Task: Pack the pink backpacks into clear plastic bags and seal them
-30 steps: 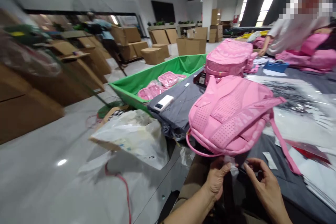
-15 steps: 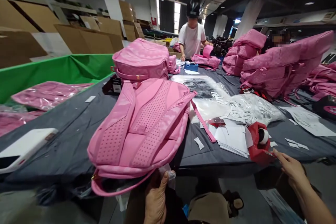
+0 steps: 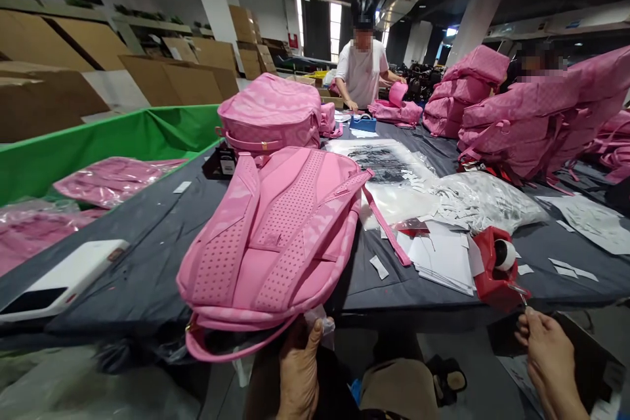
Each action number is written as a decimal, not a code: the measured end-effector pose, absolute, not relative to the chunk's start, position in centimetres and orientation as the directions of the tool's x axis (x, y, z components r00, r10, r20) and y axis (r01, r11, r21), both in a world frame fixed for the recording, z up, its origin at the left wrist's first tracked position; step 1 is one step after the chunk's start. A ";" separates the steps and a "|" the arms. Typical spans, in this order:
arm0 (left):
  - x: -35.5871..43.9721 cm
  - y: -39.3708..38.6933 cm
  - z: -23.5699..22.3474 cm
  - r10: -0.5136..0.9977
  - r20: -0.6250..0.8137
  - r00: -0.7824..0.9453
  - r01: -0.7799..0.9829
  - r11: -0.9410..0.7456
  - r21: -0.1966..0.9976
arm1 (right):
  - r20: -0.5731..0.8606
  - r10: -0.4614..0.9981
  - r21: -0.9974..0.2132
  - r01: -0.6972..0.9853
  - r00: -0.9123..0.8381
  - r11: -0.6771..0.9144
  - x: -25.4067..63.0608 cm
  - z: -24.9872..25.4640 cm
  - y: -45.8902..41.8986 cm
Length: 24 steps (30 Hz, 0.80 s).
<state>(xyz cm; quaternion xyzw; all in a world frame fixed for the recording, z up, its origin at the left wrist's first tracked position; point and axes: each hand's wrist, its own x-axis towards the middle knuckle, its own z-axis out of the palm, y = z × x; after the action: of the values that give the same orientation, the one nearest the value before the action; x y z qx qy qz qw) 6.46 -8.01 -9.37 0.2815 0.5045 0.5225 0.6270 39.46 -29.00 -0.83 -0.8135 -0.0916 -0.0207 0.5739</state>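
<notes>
Slippery-looking plastic film (image 3: pixel 327 336) is grasped by the left hand (image 3: pixel 299 367); sticky-seeming tape (image 3: pixel 524 300) is pinched at its tip by the right hand (image 3: pixel 550 349).

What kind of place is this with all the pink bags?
It looks like a packing room, maybe in a bag factory or warehouse. Lots of pink backpacks crowd the cloth-covered table, a red tape dispenser sits at its edge, and cardboard boxes stand behind.
</notes>
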 end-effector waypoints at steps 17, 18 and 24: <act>7.6 -8.8 -6.6 0.990 -0.122 0.069 -0.531 0.140 0.836 | 0.514 0.798 -0.408 0.728 -0.315 0.550 20.5 0.8 -9.5; 7.6 -8.7 -6.6 0.991 -0.108 0.085 -0.542 0.137 0.829 | 0.555 0.759 -0.308 0.763 -0.341 0.569 20.4 0.6 -9.1; 7.1 -8.9 -6.4 0.987 -0.104 0.120 -0.555 0.154 0.818 | 0.589 0.716 -0.078 0.856 -0.374 0.511 20.0 0.3 -9.0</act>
<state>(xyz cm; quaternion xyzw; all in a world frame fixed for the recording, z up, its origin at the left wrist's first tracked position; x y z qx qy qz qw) 7.06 -8.91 -6.42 0.3164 0.3419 0.5684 0.6782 19.98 -9.00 0.27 -0.4794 -0.8199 -0.1210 0.2886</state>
